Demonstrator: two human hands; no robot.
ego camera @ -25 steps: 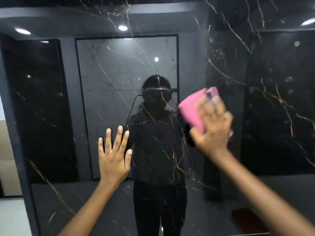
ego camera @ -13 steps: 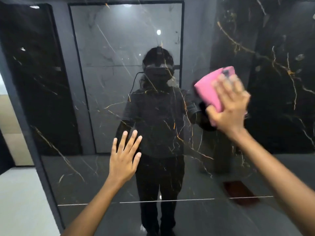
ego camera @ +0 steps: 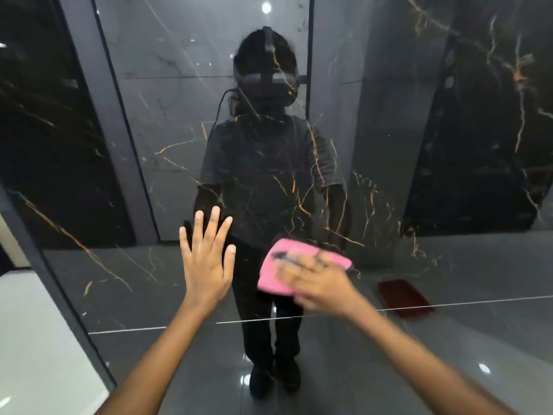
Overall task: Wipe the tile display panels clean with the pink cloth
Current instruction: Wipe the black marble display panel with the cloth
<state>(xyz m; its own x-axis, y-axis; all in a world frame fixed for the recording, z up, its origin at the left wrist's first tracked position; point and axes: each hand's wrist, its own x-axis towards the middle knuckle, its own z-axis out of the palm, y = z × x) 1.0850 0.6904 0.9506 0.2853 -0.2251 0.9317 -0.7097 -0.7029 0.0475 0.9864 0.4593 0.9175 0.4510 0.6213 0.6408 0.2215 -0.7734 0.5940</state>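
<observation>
My right hand (ego camera: 321,284) presses the pink cloth (ego camera: 278,275) flat on the black tile panel (ego camera: 389,205), fingers spread over it. My left hand (ego camera: 206,265) rests beside it, fingers apart. Risk: that bare palm likely smears the gloss; light pressure may let the cloth slip.

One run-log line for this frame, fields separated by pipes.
phase: wiping | right hand: presses pink cloth on panel, blurred | left hand: flat on panel
</observation>
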